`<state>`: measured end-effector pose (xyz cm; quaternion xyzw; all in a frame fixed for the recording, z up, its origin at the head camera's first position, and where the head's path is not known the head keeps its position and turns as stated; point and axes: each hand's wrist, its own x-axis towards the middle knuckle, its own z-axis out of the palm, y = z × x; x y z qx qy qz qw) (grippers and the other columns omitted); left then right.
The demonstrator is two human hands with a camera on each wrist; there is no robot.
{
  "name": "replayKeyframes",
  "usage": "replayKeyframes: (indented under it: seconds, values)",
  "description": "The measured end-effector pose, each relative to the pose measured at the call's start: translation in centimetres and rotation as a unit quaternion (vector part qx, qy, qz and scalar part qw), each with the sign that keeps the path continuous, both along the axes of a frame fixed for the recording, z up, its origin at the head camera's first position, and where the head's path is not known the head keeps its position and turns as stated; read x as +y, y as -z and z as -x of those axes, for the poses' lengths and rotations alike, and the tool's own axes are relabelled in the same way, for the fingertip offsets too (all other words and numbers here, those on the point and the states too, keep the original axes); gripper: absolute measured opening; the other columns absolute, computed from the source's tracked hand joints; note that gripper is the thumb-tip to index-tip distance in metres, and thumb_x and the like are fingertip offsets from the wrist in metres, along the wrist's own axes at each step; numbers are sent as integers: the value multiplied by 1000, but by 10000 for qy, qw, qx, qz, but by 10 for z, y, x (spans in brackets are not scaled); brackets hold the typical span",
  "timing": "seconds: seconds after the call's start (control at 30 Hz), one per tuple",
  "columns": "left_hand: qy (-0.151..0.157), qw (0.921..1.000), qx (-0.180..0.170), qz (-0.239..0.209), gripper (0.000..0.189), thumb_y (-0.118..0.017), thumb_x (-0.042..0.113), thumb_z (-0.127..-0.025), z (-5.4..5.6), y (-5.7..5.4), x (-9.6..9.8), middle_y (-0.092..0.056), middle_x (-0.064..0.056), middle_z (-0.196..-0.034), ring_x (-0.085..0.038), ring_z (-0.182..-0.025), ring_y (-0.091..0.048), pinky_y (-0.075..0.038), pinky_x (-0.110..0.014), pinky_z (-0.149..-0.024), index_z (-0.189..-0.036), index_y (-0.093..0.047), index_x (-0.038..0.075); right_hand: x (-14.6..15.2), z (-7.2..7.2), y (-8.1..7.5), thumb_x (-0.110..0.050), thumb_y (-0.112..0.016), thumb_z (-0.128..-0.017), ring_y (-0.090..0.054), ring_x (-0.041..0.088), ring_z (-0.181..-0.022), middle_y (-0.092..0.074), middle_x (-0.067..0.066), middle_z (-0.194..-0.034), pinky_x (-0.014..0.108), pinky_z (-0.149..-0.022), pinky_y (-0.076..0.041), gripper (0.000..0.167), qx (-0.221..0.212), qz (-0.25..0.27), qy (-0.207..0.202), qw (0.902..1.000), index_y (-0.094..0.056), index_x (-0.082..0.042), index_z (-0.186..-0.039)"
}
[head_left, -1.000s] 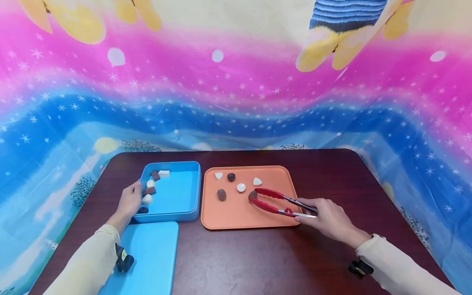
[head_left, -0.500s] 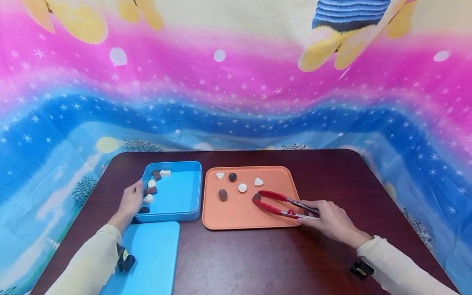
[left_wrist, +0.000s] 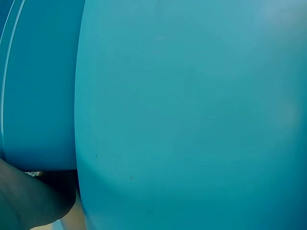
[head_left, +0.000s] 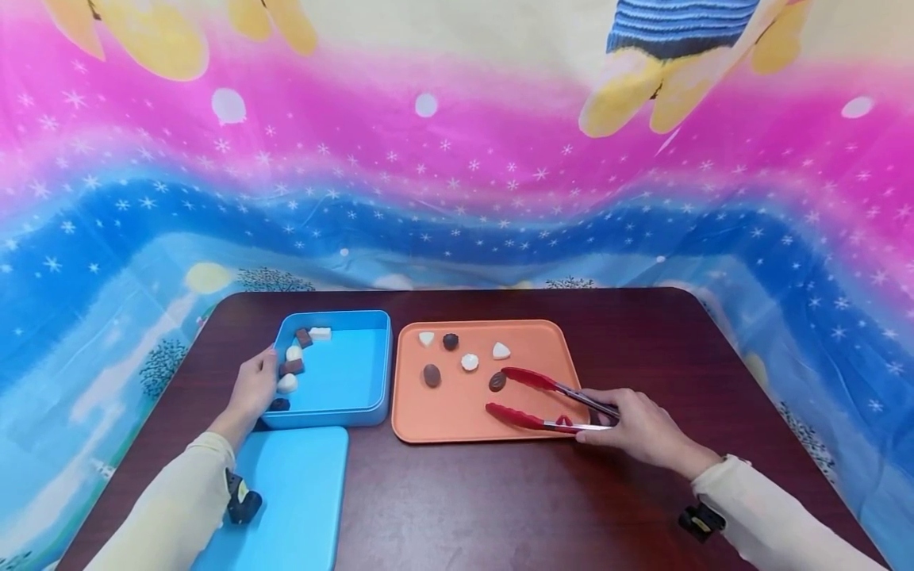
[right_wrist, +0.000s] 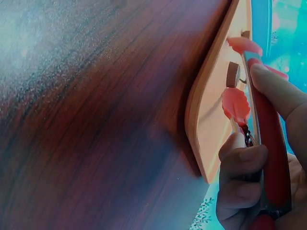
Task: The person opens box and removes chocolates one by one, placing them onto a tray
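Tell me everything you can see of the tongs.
The tongs have red, wavy-edged tips that look like plastic or silicone, silvery metal arms and a red-covered handle. They are open, pinching nothing, tips pointing left over the orange tray and arms crossing its right edge. The right grip holds them. In the head view, the farther tip sits beside the brown oval piece, contact unclear; the nearer tip stands clear of it.

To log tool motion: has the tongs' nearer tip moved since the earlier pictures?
Yes: against the orange tray, the tongs' nearer red tip has moved toward the near rim, away from the ridged brown chocolate.
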<state>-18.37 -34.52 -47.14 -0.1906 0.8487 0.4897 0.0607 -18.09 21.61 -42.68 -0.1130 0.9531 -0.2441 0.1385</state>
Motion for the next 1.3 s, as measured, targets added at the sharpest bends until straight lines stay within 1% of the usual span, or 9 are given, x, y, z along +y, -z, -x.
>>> replayKeyframes:
  seconds: [0.13, 0.23, 0.53, 0.8, 0.93, 1.03, 1.13, 1.2, 1.3]
  values:
    - [-2, 10000, -14, -18, 69, -11, 52, -108, 1, 0, -1, -28, -28, -163, -49, -143, -35, -32, -72, -115, -163, -13, 10, -1, -2, 0, -46, -88, -74, -46, 11, -62, -52, -3, -69, 24, -49, -34, 82, -135, 50, 45, 9999, -59, -11, -143]
    - [4, 10000, -2, 3, 70, -12, 53, -108, 0, 0, -1, -29, -28, -162, -49, -142, -36, -32, -72, -115, -163, -13, 9, -1, -3, 1, -49, -88, -73, -46, 11, -63, -52, -3, -71, 24, -50, -34, 85, -51, 13, 48, 10000, -58, -13, -144]
    - [6, 9999, 102, 8, 71, -12, 52, -109, -1, 0, 0, -36, -29, -156, -47, -133, -40, -37, -69, -112, -159, -26, 4, 0, -1, -3, -54, -87, -72, -44, 10, -62, -53, -4, -74, 24, -50, -32, 84, 296, 23, 78, 9995, -59, -16, -143]
    - [16, 9999, 105, 22, 70, -11, 50, -109, -3, -1, -2, -41, -30, -152, -44, -125, -45, -46, -62, -100, -154, -36, 3, -2, -2, -13, -58, -83, -75, -43, 8, -60, -55, -3, -77, 23, -49, -32, 79, 625, 255, 71, 9977, -62, -15, -138]
    - [-10, 9998, 162, 84, 68, -12, 51, -109, -1, 0, -2, -45, -28, -144, -42, -122, -46, -46, -51, -91, -127, -50, -2, -8, -3, -15, -56, -84, -75, -46, 10, -61, -56, -3, -79, 24, -49, -35, 80, 634, 403, 112, 9971, -61, -13, -139]
    - [-20, 9998, 178, 99, 62, -14, 52, -108, -1, 2, -2, -46, -26, -139, -40, -120, -47, -44, -45, -88, -107, -50, 2, -14, -3, -15, -55, -85, -75, -46, 10, -61, -57, -3, -79, 24, -48, -36, 80, 645, 565, 174, 9962, -60, -13, -139]
    - [-14, 9998, 184, 108, 64, -13, 52, -108, -2, 2, -2, -46, -27, -142, -40, -119, -47, -45, -45, -88, -113, -53, 2, -20, -2, -15, -53, -86, -75, -44, 10, -57, -55, -2, -76, 24, -46, -36, 82, 636, 778, 228, 9947, -59, -14, -141]
    - [9, 9998, 169, 119, 68, -12, 51, -109, -2, 2, -3, -45, -29, -145, -41, -120, -47, -46, -50, -90, -125, -51, -1, -25, -1, -16, -53, -86, -75, -42, 10, -56, -55, -1, -75, 25, -45, -35, 84, 585, 902, 254, 9939, -57, -13, -142]
    - [63, 9998, 128, 106, 71, -10, 51, -108, -2, 1, -2, -42, -30, -151, -43, -124, -45, -46, -60, -97, -147, -42, 1, -31, 0, -17, -54, -85, -75, -43, 11, -55, -55, 0, -74, 25, -45, -36, 86, 527, 967, 268, 9936, -56, -11, -144]
